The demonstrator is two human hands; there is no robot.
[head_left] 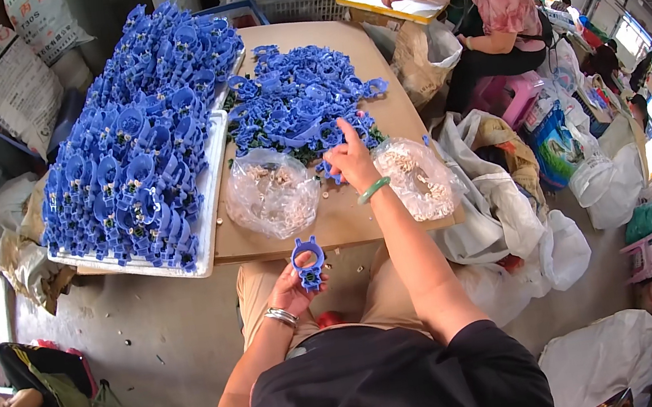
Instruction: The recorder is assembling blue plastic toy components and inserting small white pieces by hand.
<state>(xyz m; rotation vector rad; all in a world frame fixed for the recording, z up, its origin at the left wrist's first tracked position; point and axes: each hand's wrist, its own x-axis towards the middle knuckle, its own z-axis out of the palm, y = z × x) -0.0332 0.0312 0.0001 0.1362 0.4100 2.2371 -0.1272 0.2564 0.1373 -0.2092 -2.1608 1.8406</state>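
Note:
In front of my lap, my left hand [292, 291] grips a blue plastic ring-shaped part [308, 259] with small ear-like tips and a dark patch on its lower piece. My right hand [351, 164], a green bangle at its wrist, is over the near edge of a loose heap of blue plastic parts [292, 94]. Its index finger points out while the thumb and other fingers close around a small blue plastic piece [328, 171], mostly hidden. Clear plastic bags of small cream-coloured pieces lie on either side of it, the left bag [274, 199] and the right bag [418, 180].
Tall stacks of blue parts [124, 167] fill a white tray [210, 252] on the left of the brown table [369, 43]. A person [495, 6] sits at the far right beside a yellow-edged white board [396, 0]. Sacks [495, 194] crowd the table's right side.

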